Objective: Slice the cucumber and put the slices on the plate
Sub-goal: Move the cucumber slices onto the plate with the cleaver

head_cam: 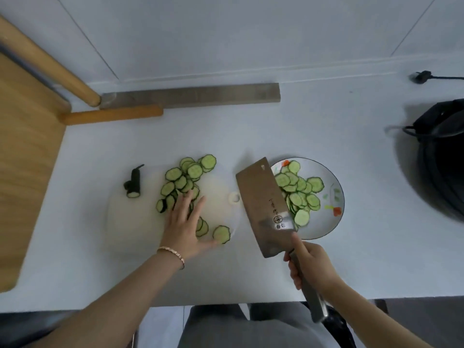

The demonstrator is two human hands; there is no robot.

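Cucumber end piece (133,185), dark-skinned with its stalk, lies at the far left of a white cutting board (125,222) on a pale table (251,134). To its right, a loose spread of cucumber slices (187,175) covers the board's middle and far side. Your left hand (184,222) lies palm down over the near part of that spread, fingers straight and slightly fanned, gripping nothing. A few slices show just right of it, by your thumb. A thin bracelet (172,252) circles that wrist.

Further right, your right hand (311,264) has its fingers curled tight around the handle of a broad cleaver (263,207). The blade is tilted and crosses in front of the left rim of a round white plate (326,229). Whether it touches the plate cannot be told. A heap of sliced cucumber (300,192) lies on the plate, partly hidden behind the blade. At the far right edge sits a black bag (442,159), well apart from the plate.
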